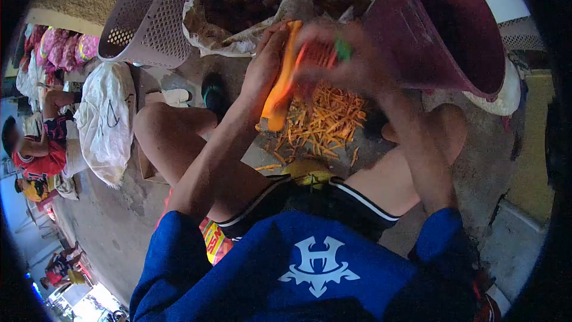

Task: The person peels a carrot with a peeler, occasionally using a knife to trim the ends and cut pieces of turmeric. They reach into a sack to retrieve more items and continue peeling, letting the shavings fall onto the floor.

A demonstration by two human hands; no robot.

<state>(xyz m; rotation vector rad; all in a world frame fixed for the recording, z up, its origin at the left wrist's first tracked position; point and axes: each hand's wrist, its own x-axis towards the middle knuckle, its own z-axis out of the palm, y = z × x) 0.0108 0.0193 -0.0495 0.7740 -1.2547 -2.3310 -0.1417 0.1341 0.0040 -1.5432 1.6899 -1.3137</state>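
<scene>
An orange carrot [280,94] slants across the middle of the view, gripped near its upper end by my left hand [267,59]. Just right of it, my right hand [342,53] is smeared by motion, closed round a red tool [316,53] with a green part near the fingers. The tool's exact shape is blurred, and I cannot tell whether it touches the carrot. Below both hands a heap of thin orange peelings [325,122] lies on the floor between my legs.
An open sack [199,21] of dark roots and a perforated basket [161,30] stand ahead; a large maroon tub [405,30] is at the right. A white sack [107,122] lies left. Other people sit farther left, one in a red top [44,158].
</scene>
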